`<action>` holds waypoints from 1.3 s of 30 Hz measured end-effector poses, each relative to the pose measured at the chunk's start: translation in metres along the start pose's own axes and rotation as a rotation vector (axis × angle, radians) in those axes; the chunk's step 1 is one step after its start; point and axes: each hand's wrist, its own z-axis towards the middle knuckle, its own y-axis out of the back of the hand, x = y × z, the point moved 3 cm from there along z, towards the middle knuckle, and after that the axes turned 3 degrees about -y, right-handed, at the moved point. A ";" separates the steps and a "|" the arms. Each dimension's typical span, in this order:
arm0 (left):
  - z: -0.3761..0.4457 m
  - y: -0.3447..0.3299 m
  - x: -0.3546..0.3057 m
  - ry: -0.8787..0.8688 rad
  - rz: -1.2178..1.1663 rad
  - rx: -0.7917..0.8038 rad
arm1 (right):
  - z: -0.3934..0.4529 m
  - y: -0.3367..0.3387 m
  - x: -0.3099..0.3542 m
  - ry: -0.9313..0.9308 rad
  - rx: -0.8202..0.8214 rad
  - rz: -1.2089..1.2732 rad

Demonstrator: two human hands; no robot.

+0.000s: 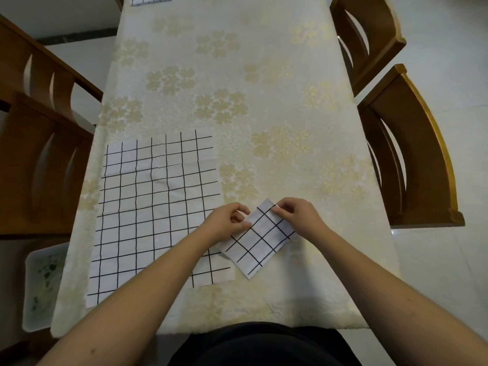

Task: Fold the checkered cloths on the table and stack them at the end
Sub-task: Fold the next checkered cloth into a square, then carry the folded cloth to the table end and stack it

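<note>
Folded checkered cloth (260, 240) at lower centre, long axis diagonal, top corner pinched between left hand (227, 224) and right hand (297, 216) grips.

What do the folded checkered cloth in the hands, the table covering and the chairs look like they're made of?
Folded checkered cloth: thin woven fabric, matte white with black grid lines; it holds creases.
Table covering: cream textile or vinyl with a faintly shiny gold floral pattern; crinkled texture, exact material unclear.
Chairs: wood, brown, smooth, seemingly varnished finish.
</note>
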 end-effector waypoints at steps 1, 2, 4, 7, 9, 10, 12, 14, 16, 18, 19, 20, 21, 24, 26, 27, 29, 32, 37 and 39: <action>0.001 -0.002 0.002 0.027 0.038 0.043 | -0.001 0.003 -0.005 -0.027 -0.031 0.049; 0.000 -0.004 0.003 0.055 0.098 0.083 | -0.003 0.006 -0.010 -0.058 -0.064 0.099; -0.004 -0.006 0.010 0.105 0.143 0.110 | -0.006 0.014 -0.022 -0.120 -0.125 0.182; -0.011 -0.006 0.022 0.174 -0.104 0.031 | -0.011 0.022 -0.040 -0.195 -0.163 0.318; -0.017 -0.006 0.025 0.199 -0.349 -0.031 | -0.015 0.023 -0.046 -0.227 -0.150 0.402; -0.021 -0.008 0.024 0.211 -0.458 -0.049 | -0.018 0.021 -0.048 -0.242 -0.139 0.448; -0.027 -0.011 0.021 0.230 -0.611 -0.089 | -0.025 0.014 -0.049 -0.268 -0.100 0.565; -0.037 -0.013 0.013 0.253 -0.682 -0.131 | -0.033 0.005 -0.046 -0.284 -0.032 0.658; -0.046 -0.014 0.013 0.280 -0.703 -0.181 | -0.041 -0.003 -0.042 -0.286 0.027 0.710; -0.056 -0.011 0.013 0.290 -0.726 -0.225 | -0.048 -0.009 -0.036 -0.277 0.037 0.740; -0.060 -0.010 0.014 0.283 -0.741 -0.219 | -0.052 -0.011 -0.033 -0.273 0.030 0.750; -0.065 -0.009 0.013 0.279 -0.753 -0.197 | -0.056 -0.013 -0.030 -0.269 0.023 0.762; -0.070 -0.009 0.011 0.271 -0.759 -0.171 | -0.060 -0.014 -0.026 -0.265 0.022 0.773; -0.088 -0.009 0.010 0.241 -0.760 -0.110 | -0.076 -0.013 -0.014 -0.242 0.031 0.786; -0.098 -0.011 0.015 0.235 -0.750 -0.057 | -0.090 -0.011 -0.010 -0.229 0.023 0.794; -0.103 -0.012 0.018 0.237 -0.734 -0.047 | -0.097 -0.011 -0.008 -0.224 0.013 0.797; -0.112 -0.013 0.022 0.206 -0.707 -0.055 | -0.114 -0.012 -0.005 -0.222 -0.011 0.787; -0.124 -0.018 0.031 0.167 -0.699 -0.033 | -0.141 -0.018 -0.003 -0.226 -0.053 0.728; -0.167 -0.023 0.041 0.079 -0.705 -0.014 | -0.200 -0.036 0.003 -0.213 -0.148 0.717; -0.183 -0.024 0.047 0.069 -0.689 0.015 | -0.223 -0.045 0.004 -0.208 -0.186 0.706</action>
